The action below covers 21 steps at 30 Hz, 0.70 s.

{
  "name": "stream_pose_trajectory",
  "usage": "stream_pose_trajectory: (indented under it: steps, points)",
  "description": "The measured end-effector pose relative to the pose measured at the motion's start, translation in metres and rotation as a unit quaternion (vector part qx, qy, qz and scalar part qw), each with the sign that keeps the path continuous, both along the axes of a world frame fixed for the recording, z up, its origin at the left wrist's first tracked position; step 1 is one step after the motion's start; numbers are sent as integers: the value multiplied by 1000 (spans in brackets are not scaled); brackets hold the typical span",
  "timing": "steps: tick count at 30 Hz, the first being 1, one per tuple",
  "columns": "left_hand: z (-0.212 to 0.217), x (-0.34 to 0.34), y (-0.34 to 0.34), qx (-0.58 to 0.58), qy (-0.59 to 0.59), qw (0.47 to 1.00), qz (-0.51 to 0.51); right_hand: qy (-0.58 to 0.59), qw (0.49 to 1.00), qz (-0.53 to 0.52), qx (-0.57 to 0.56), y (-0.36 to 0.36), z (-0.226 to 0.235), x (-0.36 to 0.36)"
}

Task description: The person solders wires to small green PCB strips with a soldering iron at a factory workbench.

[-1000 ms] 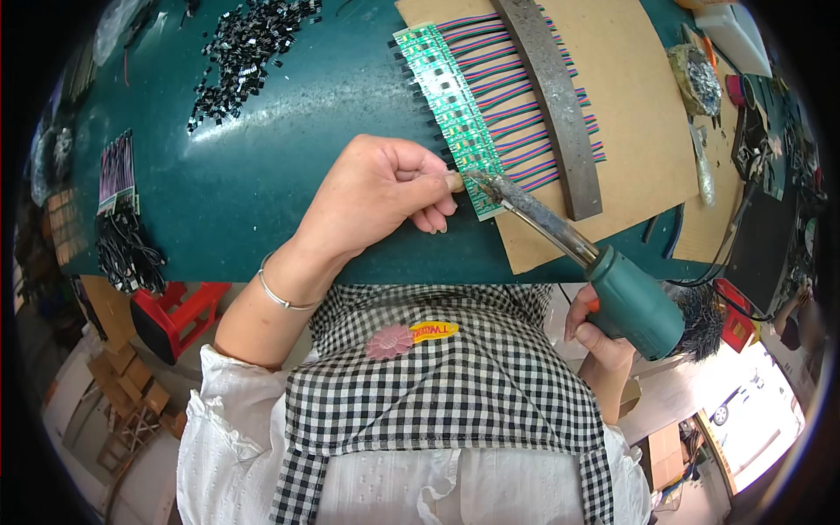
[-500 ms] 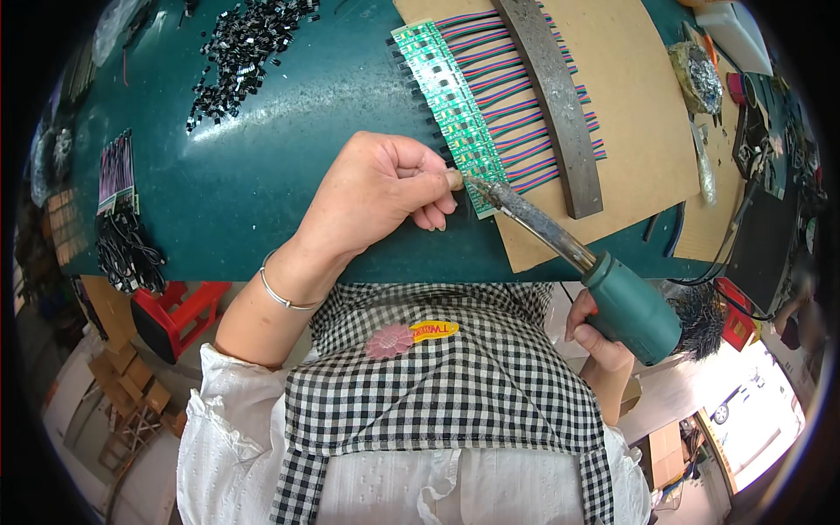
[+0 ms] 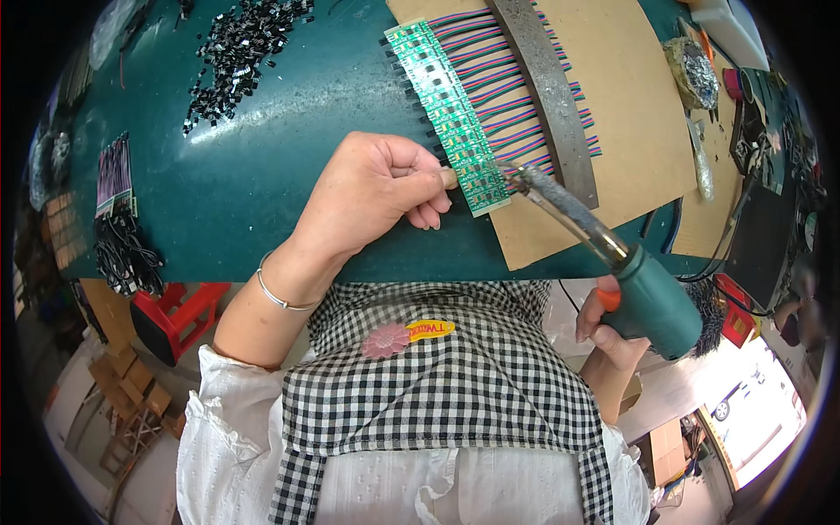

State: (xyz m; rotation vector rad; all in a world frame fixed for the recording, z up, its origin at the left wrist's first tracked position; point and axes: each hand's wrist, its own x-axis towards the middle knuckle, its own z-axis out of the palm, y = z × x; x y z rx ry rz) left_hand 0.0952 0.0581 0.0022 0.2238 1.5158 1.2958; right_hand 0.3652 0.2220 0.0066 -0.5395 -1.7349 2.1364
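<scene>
A long green circuit board panel lies on the table, with a row of small black parts along its left edge. Red, blue and green wires run from its right side. My left hand is closed, thumb and forefinger pinched at the panel's lower left edge; whatever they grip is too small and covered to name. My right hand is wrapped round the green handle of a soldering gun. Its dark, crusted tip sits over the wires by the panel's right edge, near the lower end.
A curved metal bar lies across the wires on a cardboard sheet. Black connectors are heaped at the far left, and bundled cables lie below them. A foil-covered lump sits at right. A red stool stands below the table edge.
The soldering gun has moved right, its tip passing from the panel's left edge area to the wire side. My left hand has stayed almost in place, still pinched.
</scene>
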Motion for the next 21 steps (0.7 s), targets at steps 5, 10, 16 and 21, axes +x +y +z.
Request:
stream_pose_trajectory:
  steps: [5, 10, 16, 21]
  points:
    - [1, -1, 0, -1, -2, 1000, 0, 62, 995, -71, 15, 16, 12, -8]
    - [-4, 0, -5, -1, -7, 1000, 5, 198, 968, -151, 34, 49, 23, -19]
    - [-4, -2, -13, 9, -11, 1000, 16, 61, 937, -324, 117, 74, 18, -46]
    - [-7, -19, -34, 42, 79, 995, 35, 111, 954, -266, 87, 64, 16, -33]
